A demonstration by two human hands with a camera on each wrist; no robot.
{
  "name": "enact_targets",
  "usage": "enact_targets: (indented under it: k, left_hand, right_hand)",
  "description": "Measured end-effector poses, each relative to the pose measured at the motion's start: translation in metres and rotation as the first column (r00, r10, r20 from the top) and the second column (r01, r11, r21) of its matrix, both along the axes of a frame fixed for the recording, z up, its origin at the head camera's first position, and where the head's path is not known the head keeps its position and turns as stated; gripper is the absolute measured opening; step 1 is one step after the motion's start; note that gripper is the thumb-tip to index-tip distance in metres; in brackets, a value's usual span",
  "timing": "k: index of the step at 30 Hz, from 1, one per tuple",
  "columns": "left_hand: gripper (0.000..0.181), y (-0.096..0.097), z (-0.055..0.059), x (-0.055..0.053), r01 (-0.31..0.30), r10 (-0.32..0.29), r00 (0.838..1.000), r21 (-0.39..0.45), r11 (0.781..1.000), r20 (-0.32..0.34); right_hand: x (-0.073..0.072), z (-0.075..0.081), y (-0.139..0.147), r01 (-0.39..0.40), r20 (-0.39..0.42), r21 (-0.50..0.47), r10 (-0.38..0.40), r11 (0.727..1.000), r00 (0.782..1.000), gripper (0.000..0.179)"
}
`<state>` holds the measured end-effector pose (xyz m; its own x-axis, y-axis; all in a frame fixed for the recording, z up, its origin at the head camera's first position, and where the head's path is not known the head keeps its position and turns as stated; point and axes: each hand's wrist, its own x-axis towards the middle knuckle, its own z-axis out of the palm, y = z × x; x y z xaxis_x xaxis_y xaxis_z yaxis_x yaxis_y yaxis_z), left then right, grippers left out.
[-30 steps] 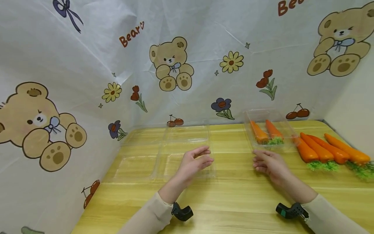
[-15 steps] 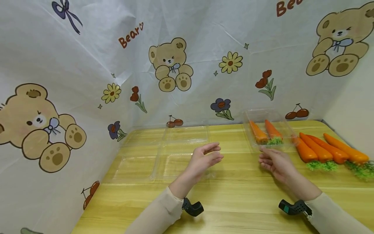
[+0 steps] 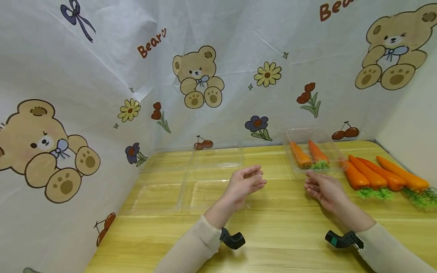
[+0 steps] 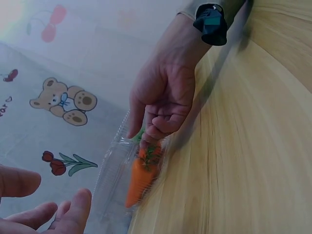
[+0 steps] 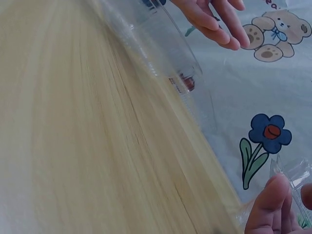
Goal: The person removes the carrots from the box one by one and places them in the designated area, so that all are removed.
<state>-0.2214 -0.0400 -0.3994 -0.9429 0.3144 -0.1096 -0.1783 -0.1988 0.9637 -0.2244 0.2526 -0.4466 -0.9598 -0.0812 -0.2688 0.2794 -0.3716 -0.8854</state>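
My left hand [image 3: 244, 185] hovers over the table with fingers spread apart from the thumb, holding nothing. In the left wrist view, its fingers [image 4: 73, 212] show at the lower left. My right hand [image 3: 326, 191] is at the near edge of a clear plastic box [image 3: 290, 159], thumb and loosely bent fingers parted. Its fingertips [image 5: 275, 187] lie right at the box's rim in the right wrist view. Two orange carrots [image 3: 301, 155] with green tops lie inside that box, tops toward me.
Several more carrots [image 3: 372, 174] lie side by side on the table right of the box. Clear plastic boxes [image 3: 157, 193] stand together at the left. A white bear-printed sheet [image 3: 235, 49] rises behind the wooden table [image 3: 280, 231].
My left hand has moved right, away from the left boxes. My right hand has shifted slightly right and closer to the box with carrots. The box and carrots have stayed in place.
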Motion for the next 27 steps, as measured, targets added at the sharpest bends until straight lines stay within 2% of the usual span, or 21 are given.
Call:
enact_targets:
  k: [10,19,27]
  left_hand:
    - [0.04,0.014,-0.002,0.001,0.014,-0.015,1.0,0.01,1.0,0.012]
    - [0.035,0.032,-0.006,-0.001,0.015,-0.016,1.0,0.023,1.0,0.021]
    - [0.03,0.041,-0.007,0.001,-0.027,0.026,0.997,0.01,1.0,0.067]
  right_hand:
    - [-0.005,-0.001,-0.001,0.016,0.01,-0.009,-0.016,1.0,1.0,0.018]
    - [-0.002,-0.001,-0.002,0.009,0.007,-0.024,-0.009,1.0,1.0,0.02]
    - [0.004,-0.002,0.002,-0.019,-0.016,-0.013,0.018,1.0,1.0,0.023]
